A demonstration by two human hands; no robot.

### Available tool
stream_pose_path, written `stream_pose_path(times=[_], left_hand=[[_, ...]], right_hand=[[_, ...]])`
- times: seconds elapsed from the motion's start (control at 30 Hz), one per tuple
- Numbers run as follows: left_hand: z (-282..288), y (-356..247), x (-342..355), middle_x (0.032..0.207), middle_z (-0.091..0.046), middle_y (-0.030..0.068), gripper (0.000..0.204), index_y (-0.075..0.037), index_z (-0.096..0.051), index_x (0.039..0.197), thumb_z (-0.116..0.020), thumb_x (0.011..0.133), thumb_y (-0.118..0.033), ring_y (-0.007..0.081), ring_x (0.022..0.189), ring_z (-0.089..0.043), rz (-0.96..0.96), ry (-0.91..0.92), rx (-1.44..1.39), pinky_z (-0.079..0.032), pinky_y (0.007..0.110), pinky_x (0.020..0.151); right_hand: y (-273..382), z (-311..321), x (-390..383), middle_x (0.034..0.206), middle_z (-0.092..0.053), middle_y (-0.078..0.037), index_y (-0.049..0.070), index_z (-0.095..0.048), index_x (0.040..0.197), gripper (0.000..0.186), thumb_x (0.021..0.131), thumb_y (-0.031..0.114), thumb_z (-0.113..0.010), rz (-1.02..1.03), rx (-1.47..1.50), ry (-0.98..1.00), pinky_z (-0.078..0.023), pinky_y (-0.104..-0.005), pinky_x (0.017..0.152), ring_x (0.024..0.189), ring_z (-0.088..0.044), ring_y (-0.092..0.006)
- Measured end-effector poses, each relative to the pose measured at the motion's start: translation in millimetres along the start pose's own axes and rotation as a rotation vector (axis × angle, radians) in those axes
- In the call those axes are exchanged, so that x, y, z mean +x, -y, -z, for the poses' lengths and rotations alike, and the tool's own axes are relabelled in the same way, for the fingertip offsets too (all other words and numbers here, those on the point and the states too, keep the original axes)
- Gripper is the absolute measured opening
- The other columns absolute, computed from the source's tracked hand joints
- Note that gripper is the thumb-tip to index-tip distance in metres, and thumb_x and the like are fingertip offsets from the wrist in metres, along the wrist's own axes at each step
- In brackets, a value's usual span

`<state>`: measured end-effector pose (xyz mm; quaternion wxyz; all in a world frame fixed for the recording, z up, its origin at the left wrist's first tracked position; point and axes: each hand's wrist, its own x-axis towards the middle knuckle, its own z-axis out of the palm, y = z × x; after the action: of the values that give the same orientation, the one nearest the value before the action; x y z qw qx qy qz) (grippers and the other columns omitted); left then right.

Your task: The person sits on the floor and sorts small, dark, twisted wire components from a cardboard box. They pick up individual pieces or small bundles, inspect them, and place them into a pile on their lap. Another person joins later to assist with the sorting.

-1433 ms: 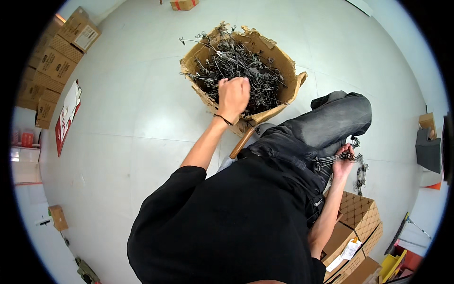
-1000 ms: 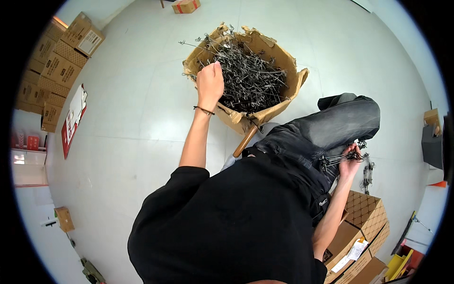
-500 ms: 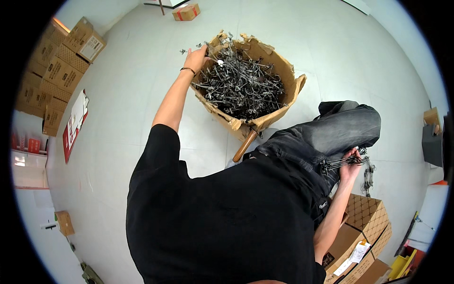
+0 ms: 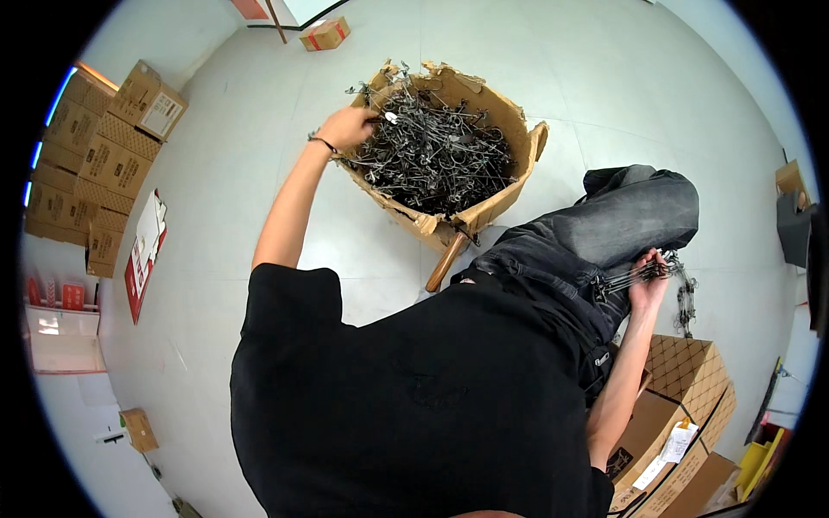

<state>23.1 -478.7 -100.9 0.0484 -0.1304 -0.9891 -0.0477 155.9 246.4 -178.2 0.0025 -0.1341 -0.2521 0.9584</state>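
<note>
A torn cardboard box (image 4: 488,99) on the floor is heaped with tangled black wire pieces with small clips (image 4: 436,155). My left hand (image 4: 347,128) is at the box's left side, fingers curled into the edge of the heap; what they grip is hidden. At my bent leg (image 4: 626,216), my right hand (image 4: 646,281) grips a bunch of similar clipped wires (image 4: 620,281), and more dangle beside it (image 4: 686,302). A wooden handle (image 4: 445,263) leans below the box's front.
Stacked cartons (image 4: 112,155) line the left wall, with a torn red-and-white flattened carton (image 4: 145,255) before them. Big patterned cartons (image 4: 682,371) stand by my right arm. A small taped box (image 4: 325,34) lies at the back, a grey object (image 4: 790,229) at the right wall.
My left hand has moved from over the middle of the heap out to the box's left rim, then slightly down. My right hand keeps its bunch of wires; the view has shifted slightly.
</note>
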Motion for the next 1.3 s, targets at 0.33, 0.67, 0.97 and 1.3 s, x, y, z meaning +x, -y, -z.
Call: stream_pose_path(times=[0.33,0.67,0.97,1.3], left_hand=[[55.2,-41.0,24.5,0.082,-0.069,0.0207,0.033,-0.008,-0.075,0.090,-0.065,0.089,-0.040,0.0389,0.080,-0.067,0.196,-0.043,0.175,-0.052,0.048,0.070],[54.1,-53.1,-11.1,0.073,-0.067,0.0188,0.034,-0.007,-0.074,0.081,-0.070,0.085,-0.040,0.0392,0.070,-0.065,0.202,-0.063,0.152,-0.052,0.048,0.064],[84.3,-59.3,-9.5,0.081,-0.068,0.0220,0.033,-0.004,-0.072,0.079,-0.065,0.090,-0.034,0.0375,0.075,-0.068,0.114,0.053,0.199,-0.053,0.047,0.068],[99.7,-63.6,-15.9,0.072,-0.068,0.0189,0.033,-0.005,-0.072,0.075,-0.063,0.091,-0.033,0.0364,0.066,-0.067,-0.012,-0.020,0.285,-0.054,0.046,0.061]], right_hand=[[0.6,-6.0,-4.2,0.089,-0.068,-0.005,0.002,-0.064,0.096,0.013,0.096,0.013,-0.057,0.032,0.001,-0.030,-0.058,-0.0275,0.072,0.078,-0.066,-0.0158],[0.8,-6.1,-7.7,0.086,-0.067,-0.005,0.004,-0.063,0.095,0.011,0.095,0.013,-0.057,0.049,-0.014,-0.074,-0.057,-0.0267,0.070,0.076,-0.065,-0.0152],[0.9,0.3,-5.4,0.088,-0.068,-0.006,0.004,-0.064,0.096,0.012,0.094,0.013,-0.058,0.020,0.009,-0.043,-0.056,-0.0277,0.070,0.077,-0.064,-0.0164],[-0.8,-4.3,-6.9,0.088,-0.067,-0.006,0.003,-0.064,0.095,0.011,0.092,0.013,-0.059,0.059,-0.007,-0.094,-0.055,-0.0265,0.069,0.076,-0.064,-0.0166]])
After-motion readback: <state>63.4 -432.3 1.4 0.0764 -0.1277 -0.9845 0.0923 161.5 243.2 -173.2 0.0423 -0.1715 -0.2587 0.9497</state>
